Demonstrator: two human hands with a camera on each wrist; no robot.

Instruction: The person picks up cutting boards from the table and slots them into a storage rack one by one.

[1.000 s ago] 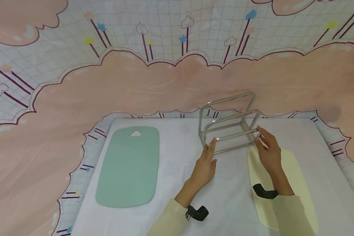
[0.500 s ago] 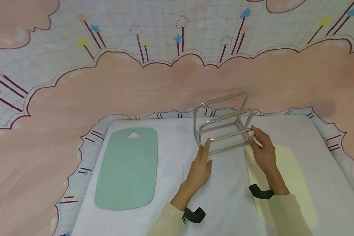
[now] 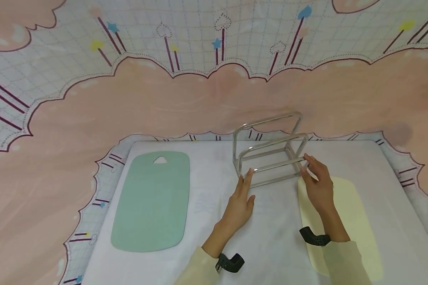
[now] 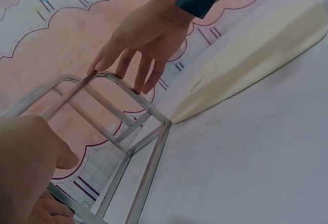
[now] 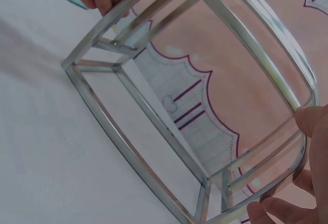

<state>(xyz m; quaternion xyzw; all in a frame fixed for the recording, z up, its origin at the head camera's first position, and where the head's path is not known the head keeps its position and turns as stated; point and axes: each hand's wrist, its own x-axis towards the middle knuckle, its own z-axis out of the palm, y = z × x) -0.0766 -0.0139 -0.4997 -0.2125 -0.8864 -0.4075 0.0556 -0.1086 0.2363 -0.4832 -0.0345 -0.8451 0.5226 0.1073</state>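
Observation:
A silver metal wire rack [image 3: 278,165] with raised loops stands near the far edge of the white table, between my hands. My left hand [image 3: 235,209] touches its near left corner with nearly straight fingers, the thumb apart from it in the head view. At the opposite end, my right hand [image 3: 319,190] pinches the rack's corner between thumb and fingers. The right wrist view shows that thumb on the top bar of the rack [image 5: 119,141] and the curled fingers lower down. A pale yellow cutting board [image 3: 353,221] lies flat beneath my right forearm, partly hidden by it.
A green cutting board [image 3: 151,202] with a small handle hole lies flat on the left of the white table [image 3: 271,245]. A peach and white patterned cloth [image 3: 164,103] hangs behind the table. Each wrist bears a dark strap-on camera.
The head view has shifted slightly. Both hands stay on the rack's ends, and the rack and boards keep their places on the table.

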